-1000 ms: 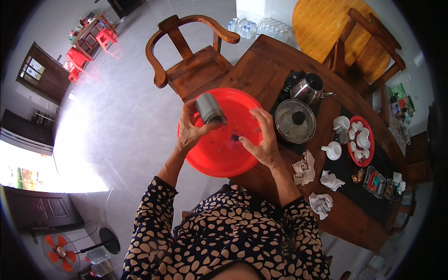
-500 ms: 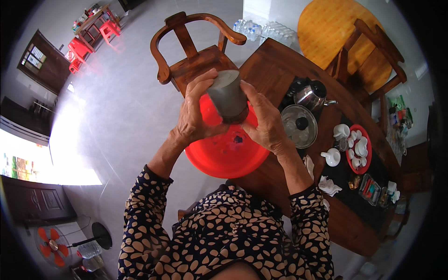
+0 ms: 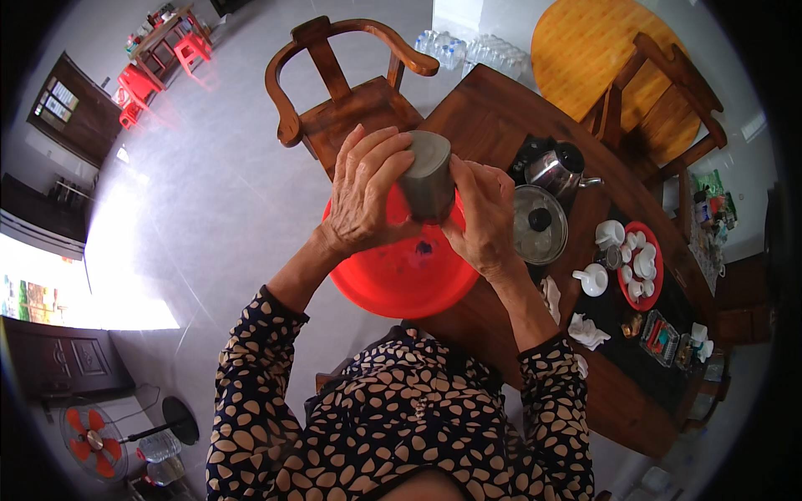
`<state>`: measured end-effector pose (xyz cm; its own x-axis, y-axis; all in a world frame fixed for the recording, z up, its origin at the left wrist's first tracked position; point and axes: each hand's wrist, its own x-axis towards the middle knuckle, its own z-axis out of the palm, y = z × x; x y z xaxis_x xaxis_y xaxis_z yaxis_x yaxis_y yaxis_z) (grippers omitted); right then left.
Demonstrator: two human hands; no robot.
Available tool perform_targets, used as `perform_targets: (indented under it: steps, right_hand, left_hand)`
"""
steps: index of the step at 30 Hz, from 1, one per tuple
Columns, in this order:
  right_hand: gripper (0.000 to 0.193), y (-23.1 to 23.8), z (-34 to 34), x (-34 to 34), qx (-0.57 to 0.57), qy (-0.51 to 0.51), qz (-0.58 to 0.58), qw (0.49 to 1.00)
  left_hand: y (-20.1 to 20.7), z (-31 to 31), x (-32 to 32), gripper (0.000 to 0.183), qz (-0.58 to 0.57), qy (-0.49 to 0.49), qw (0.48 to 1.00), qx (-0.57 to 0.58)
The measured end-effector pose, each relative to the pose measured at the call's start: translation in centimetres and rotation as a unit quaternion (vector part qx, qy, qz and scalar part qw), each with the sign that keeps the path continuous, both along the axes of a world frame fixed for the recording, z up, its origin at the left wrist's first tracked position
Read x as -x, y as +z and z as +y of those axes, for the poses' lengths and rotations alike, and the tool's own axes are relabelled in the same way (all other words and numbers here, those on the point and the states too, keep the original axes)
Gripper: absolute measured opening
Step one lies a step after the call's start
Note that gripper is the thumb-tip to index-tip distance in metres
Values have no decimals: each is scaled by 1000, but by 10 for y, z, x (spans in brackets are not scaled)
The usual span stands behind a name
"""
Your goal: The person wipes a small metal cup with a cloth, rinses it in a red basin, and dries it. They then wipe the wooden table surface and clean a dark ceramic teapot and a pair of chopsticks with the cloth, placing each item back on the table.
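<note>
Between my two hands is a grey-green cylindrical canister point(image 3: 429, 171), its flat end tipped up toward me; I cannot tell whether it is a lid or a base. My left hand point(image 3: 365, 192) presses its left side, fingers along the top edge and thumb underneath. From the right, my right hand point(image 3: 484, 213) grips it with fingers and thumb. Both hands are over a red plastic basin point(image 3: 393, 292), which has dark marks on its inner bottom. The canister's lower end is partly hidden by my thumbs.
A wooden table point(image 3: 468, 117) extends right, bearing a steel kettle point(image 3: 553, 173), a glass-lidded pot point(image 3: 539, 230), a white teapot point(image 3: 591, 280), a red tray point(image 3: 657, 288) of white cups and crumpled tissue point(image 3: 588, 331). A wooden armchair point(image 3: 355, 104) stands ahead; a fan point(image 3: 93, 441) is lower left.
The canister has turned and shifted slightly right between my hands. My left fingers have spread along its upper edge, and the right hand has moved a little right with it.
</note>
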<state>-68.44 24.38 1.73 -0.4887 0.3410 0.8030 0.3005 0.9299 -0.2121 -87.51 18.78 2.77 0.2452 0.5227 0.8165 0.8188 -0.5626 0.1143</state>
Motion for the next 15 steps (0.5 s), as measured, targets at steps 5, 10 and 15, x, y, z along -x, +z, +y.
perform_targets:
  steps: [5, 10, 15]
  right_hand:
    - [86, -8, 3, -1, 0, -20, -19, 1000]
    - [84, -16, -2, -3, 43, -27, -44, 998]
    - [85, -22, -1, -4, 77, -31, -55, 995]
  left_hand:
    - [-2, 0, -4, 93, 19, 38, 998, -39]
    - [-26, 0, -5, 86, 14, 52, 998, -19]
    - [-21, -1, -6, 84, 34, 57, 997, -28]
